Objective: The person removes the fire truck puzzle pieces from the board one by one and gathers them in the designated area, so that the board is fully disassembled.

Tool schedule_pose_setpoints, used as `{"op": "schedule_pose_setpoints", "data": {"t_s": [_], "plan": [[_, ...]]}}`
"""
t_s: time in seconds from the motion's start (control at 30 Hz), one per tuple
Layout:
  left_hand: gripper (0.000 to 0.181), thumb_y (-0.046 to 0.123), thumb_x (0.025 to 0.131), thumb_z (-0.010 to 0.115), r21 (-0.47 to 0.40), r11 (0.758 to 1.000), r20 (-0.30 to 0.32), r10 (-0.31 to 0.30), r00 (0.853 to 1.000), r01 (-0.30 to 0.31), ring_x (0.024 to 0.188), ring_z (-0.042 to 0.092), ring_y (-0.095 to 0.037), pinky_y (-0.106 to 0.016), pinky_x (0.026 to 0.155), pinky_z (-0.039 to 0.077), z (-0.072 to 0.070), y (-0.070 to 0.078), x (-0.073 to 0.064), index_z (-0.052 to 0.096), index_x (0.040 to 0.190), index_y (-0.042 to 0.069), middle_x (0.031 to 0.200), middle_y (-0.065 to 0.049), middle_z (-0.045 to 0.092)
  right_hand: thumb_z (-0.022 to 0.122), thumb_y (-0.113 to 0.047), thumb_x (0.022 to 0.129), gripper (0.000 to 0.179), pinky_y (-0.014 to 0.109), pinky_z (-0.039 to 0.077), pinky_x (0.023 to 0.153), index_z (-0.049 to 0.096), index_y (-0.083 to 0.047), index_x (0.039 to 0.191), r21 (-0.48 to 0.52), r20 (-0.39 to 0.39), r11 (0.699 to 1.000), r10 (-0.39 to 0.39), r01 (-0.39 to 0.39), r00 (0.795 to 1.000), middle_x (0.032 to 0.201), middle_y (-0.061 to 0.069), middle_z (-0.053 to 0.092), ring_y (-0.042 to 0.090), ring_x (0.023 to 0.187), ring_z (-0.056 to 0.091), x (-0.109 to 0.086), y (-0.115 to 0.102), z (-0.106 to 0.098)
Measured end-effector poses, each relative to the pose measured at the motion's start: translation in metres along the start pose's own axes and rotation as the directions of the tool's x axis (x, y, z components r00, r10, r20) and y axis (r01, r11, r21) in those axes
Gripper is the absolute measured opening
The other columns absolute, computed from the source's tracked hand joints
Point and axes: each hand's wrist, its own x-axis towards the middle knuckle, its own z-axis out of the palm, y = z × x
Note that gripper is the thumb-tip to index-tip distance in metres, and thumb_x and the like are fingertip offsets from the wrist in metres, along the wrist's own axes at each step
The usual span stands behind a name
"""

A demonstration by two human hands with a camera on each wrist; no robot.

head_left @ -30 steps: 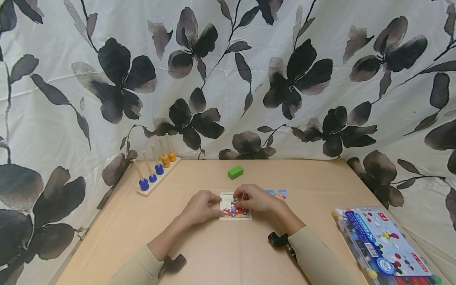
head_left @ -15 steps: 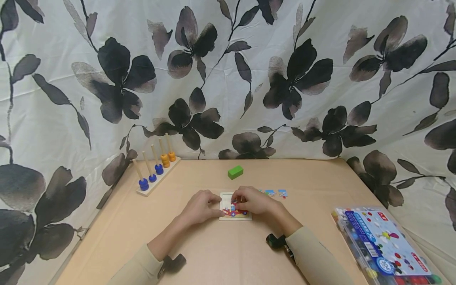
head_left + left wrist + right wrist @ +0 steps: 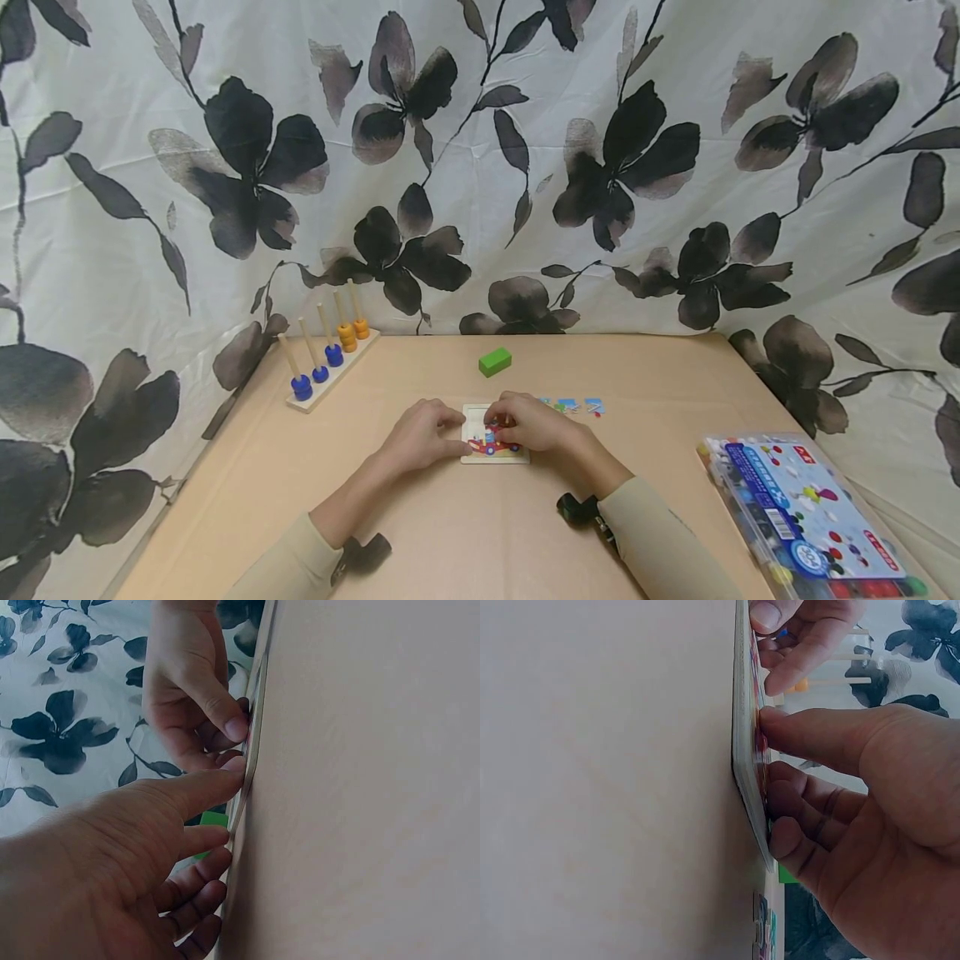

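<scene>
A small picture puzzle board, with a pale frame and a red vehicle in its picture, lies flat on the table. My left hand rests at its left side, thumb and index finger touching the board at separate spots. My right hand is over the board's right part. Its thumb and curled fingers pinch a puzzle piece against the picture, mostly covered by the fingers. In the right wrist view the right thumb touches the board's face. Several loose blue puzzle pieces lie just beyond the right hand.
Behind the board stands a green block. At back left is a wooden peg stand with blue and orange rings. A plastic case of coloured parts lies at front right. Floral cloth hangs behind the table.
My right hand has shifted slightly left and down over the board, covering the yellow wheel seen a second ago and uncovering more loose pieces. The left hand has stayed in place.
</scene>
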Motion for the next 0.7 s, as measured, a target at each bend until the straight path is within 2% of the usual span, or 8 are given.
{"op": "schedule_pose_setpoints", "data": {"t_s": [0.23, 0.7], "plan": [[0.045, 0.039, 0.076, 0.093, -0.002, 1.000, -0.004, 0.006, 1.000, -0.006, 0.097, 0.060, -0.015, -0.039, 0.086, 0.050, 0.0002, -0.0012, 0.0003, 0.081, 0.111, 0.012, 0.102, 0.001, 0.075, 0.073, -0.013, 0.097, 0.021, 0.029, 0.046, 0.078, 0.073, -0.013, 0.118, 0.003, 0.007, 1.000, 0.022, -0.022, 1.000, 0.098, 0.002, 0.060, 0.018, 0.091, 0.055, 0.0009, -0.0025, -0.0006], [0.046, 0.039, 0.075, 0.093, -0.013, 1.000, -0.002, -0.002, 1.000, 0.002, 0.099, 0.062, -0.017, -0.041, 0.089, 0.050, 0.0006, -0.0006, 0.0007, 0.081, 0.111, 0.012, 0.103, 0.000, 0.075, 0.074, -0.015, 0.097, 0.019, 0.029, 0.047, 0.078, 0.070, -0.014, 0.116, -0.019, -0.001, 1.000, 0.017, -0.017, 1.000, 0.100, 0.001, 0.059, 0.015, 0.090, 0.054, 0.0004, -0.0017, 0.0010]]}}
